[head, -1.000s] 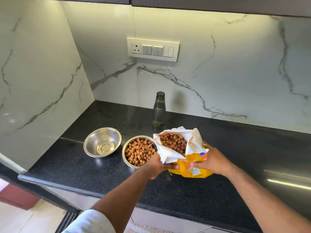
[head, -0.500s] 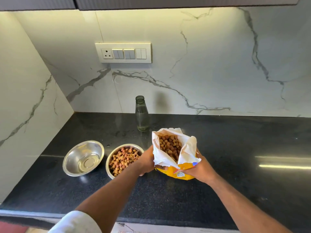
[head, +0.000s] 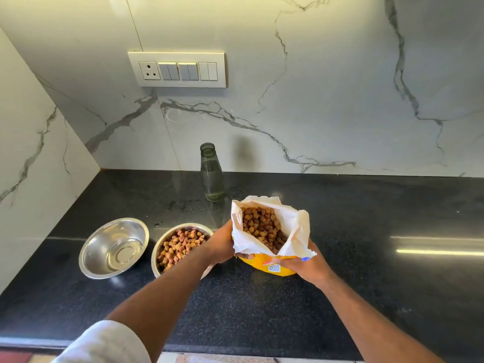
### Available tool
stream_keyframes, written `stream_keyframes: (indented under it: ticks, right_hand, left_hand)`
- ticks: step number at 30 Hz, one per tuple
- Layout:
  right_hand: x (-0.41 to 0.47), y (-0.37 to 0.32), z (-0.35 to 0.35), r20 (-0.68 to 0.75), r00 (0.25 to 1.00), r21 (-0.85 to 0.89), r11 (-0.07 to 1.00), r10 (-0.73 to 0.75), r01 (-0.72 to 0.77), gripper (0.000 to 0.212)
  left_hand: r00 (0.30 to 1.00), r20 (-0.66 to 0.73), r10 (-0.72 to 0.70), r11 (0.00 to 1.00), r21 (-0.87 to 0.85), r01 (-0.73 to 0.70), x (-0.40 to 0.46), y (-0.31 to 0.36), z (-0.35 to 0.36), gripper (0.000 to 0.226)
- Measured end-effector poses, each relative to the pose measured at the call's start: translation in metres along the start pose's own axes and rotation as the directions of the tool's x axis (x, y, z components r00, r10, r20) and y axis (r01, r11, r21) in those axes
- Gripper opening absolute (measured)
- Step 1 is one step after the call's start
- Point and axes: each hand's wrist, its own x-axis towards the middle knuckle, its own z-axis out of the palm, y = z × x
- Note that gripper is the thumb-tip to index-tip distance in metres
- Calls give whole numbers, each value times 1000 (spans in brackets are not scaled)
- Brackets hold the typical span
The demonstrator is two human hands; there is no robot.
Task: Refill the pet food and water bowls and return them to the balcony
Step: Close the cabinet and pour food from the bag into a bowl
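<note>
Both hands, left hand (head: pixel 222 247) and right hand (head: pixel 303 263), each grip clenched on the open kibble bag (head: pixel 264 231), now hold it upright over the black table (head: pixel 262 305), no longer tilted. The food bowl (head: pixel 180 248) is filled; pouring appears finished. The water bowl (head: pixel 114 248) and bottle (head: pixel 212 176) stand beyond.
</note>
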Motion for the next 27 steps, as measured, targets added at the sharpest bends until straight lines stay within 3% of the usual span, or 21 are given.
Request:
stream_keyframes:
  ticks: [10,14,21,27]
  right_hand:
    - [-10,4,-3,11,999,-35,999,-34,35,90]
    - [-24,-4,-12,-8,996,-65,994,-87,86,113]
    - [-48,-33,-27,10,991,-74,988,-132,132,144]
    - [-64,-63,-31,17,974,-159,961,-226,225,152]
  left_hand:
    - [997,-72,3,1000,-24,-5,-12,8,9,96]
    - [990,-139,-21,998,-54,14,-24,10,8,102]
    - [973,-217,-75,974,-226,25,-46,18,4,88]
    - [940,-329,-86,949,-315,-24,-71,33,-7,86]
